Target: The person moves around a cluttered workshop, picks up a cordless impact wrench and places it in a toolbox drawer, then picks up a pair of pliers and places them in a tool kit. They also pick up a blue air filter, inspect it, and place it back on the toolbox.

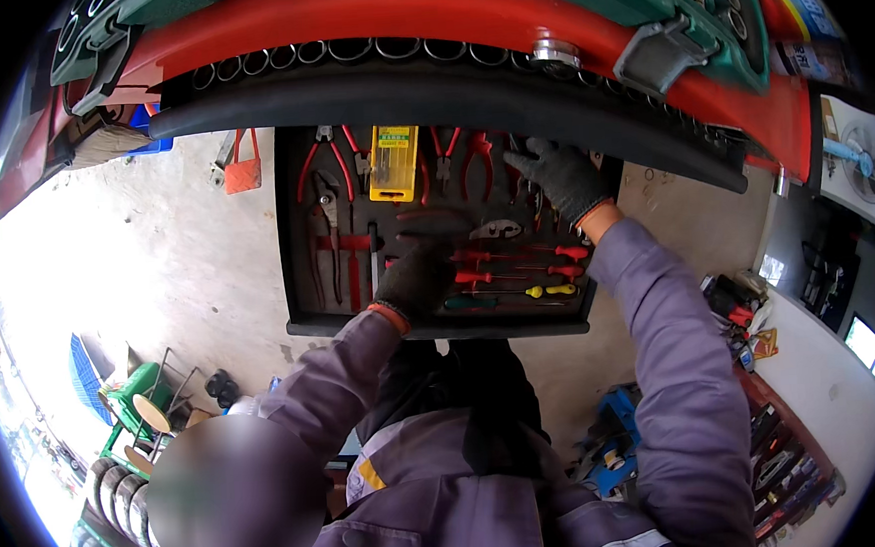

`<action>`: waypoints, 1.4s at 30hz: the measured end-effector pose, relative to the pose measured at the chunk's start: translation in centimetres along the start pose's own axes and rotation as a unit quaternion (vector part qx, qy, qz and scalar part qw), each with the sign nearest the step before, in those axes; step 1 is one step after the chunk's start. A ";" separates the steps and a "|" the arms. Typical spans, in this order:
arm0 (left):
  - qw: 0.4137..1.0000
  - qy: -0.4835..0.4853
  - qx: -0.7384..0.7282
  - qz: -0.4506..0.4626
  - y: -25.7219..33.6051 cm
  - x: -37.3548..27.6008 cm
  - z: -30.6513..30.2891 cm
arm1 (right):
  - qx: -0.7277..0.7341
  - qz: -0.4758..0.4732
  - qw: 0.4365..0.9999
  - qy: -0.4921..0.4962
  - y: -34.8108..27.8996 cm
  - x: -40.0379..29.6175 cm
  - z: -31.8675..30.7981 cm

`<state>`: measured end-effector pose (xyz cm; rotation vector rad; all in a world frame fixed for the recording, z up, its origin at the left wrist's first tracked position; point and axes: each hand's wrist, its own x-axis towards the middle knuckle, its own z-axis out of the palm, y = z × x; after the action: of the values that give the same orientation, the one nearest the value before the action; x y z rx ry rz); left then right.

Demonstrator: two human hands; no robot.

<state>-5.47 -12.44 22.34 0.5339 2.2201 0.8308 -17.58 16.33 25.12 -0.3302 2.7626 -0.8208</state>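
An open tool drawer [441, 324] with a dark foam insert lies before me. My left hand [419, 278], in a dark knit glove, is low over the drawer beside the red-handled screwdrivers [475, 277]; its fingers are hidden or too dark to make out. Reaching to the drawer's far right, my gloved right hand [563, 179] is over small tools beside red-handled pliers [478, 166]. Whether it grips anything cannot be seen. A yellow case [393, 163] rests among the pliers at the back. Slip-joint pliers [496, 229] and a yellow-handled screwdriver [551, 290] lie nearer me.
Above the drawer, a black-edged upper drawer [442, 96] holds a row of ring-shaped metal ends. Green socket cases [646, 5] sit on the red cabinet top [361, 11]. Tires [124, 496] stand at lower left; a blue tool case [617, 443] lies behind my right side.
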 end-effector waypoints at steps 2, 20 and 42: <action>0.999 0.014 -0.031 -0.010 0.3 -0.2 0.4 | 0.193 0.122 0.974 -0.009 0.0 -0.4 1.1; 0.989 -0.016 -0.063 -0.131 1.2 -7.0 1.3 | -0.057 0.233 0.927 0.289 -4.7 1.0 5.2; 0.973 0.117 -0.137 -0.146 -2.0 -8.3 6.1 | -0.333 0.228 0.900 -0.166 -2.4 4.6 2.6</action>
<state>4.34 -16.16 21.47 -0.0256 2.2669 1.0616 -20.83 11.76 23.57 0.0735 2.5336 0.2883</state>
